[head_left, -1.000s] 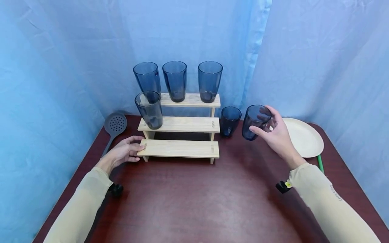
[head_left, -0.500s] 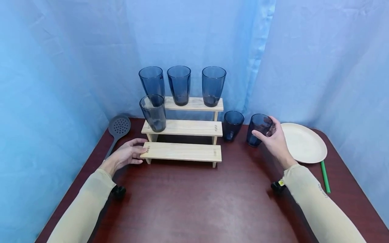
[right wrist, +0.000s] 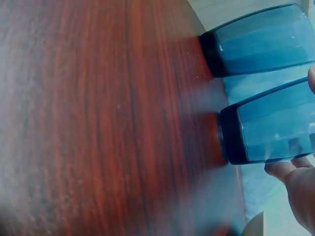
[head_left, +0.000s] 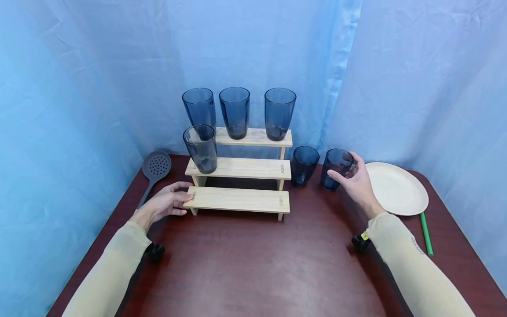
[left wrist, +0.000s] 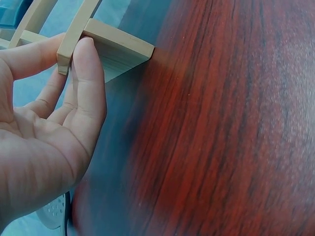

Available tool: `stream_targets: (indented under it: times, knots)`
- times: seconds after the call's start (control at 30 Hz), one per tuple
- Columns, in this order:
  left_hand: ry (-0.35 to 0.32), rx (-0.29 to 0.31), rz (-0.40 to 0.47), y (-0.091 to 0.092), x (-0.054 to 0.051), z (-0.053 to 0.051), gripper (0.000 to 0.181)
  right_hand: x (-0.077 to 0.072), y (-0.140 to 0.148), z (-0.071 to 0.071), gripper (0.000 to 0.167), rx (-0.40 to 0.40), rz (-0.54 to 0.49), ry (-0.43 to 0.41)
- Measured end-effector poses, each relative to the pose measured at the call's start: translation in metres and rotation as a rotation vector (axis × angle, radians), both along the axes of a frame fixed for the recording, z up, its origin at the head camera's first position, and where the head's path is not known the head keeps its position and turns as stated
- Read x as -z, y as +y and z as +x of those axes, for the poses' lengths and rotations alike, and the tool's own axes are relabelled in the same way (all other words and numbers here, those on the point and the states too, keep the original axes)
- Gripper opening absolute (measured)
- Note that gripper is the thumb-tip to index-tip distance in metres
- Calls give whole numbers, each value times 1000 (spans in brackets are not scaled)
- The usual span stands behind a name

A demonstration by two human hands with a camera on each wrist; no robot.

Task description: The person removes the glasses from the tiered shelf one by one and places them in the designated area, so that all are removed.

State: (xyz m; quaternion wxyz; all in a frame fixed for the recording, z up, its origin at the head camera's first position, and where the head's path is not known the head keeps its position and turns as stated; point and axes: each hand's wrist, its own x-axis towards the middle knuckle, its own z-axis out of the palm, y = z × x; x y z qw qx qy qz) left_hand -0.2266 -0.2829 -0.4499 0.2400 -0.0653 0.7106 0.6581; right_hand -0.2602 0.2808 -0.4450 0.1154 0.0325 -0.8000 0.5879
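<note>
In the head view my left hand (head_left: 168,202) pinches the left end of the lowest board of a three-tier wooden rack (head_left: 237,199). The left wrist view shows thumb and fingers on either side of that board's end (left wrist: 74,42). With curled fingers and thumb my right hand (head_left: 358,182) holds a dark blue glass tumbler (head_left: 334,174) by its side, right of the rack. Its base (right wrist: 233,136) is close to the tabletop; I cannot tell whether they touch. Another blue tumbler (head_left: 304,165) stands between it and the rack.
Three tumblers (head_left: 234,112) stand on the top tier, another tumbler (head_left: 202,152) at the middle tier's left end. A grey slotted turner (head_left: 156,167) lies left. At right are a cream plate (head_left: 396,189) and a green stick (head_left: 426,233). Blue curtains (head_left: 253,44) surround the table.
My right hand has lowered its tumbler slightly, and the glass is more upright. My left hand keeps its hold on the rack. The head view has shifted a little.
</note>
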Motion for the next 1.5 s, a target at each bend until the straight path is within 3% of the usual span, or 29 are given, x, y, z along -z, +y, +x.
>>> stream_targets:
  times: [0.23,0.73,0.83,0.93,1.03,1.13,1.23,1.37,1.5]
  knots:
    - [-1,-1,10,1,0,0,71,-13,-8,15,89,-11,-21,-7]
    - [-6,10,21,-1,2,2,71,-15,-9,19,96,-34,-68,-23]
    - [-6,13,18,-1,1,2,72,-17,-9,18,95,18,-78,24]
    - [0,15,10,-2,-1,2,73,-22,-12,14,91,90,-92,132]
    - [0,19,3,-2,-1,2,73,-36,-26,14,84,112,-134,261]
    - [-2,19,4,-2,-2,1,73,-62,-53,22,76,69,-165,358]
    - [-3,16,11,-2,-2,1,73,-84,-84,31,70,16,-130,441]
    - [-2,15,28,-2,-2,0,72,-105,-125,41,68,-57,-48,494]
    - [-4,13,36,-1,-1,1,71,-113,-159,42,70,-173,-25,498]
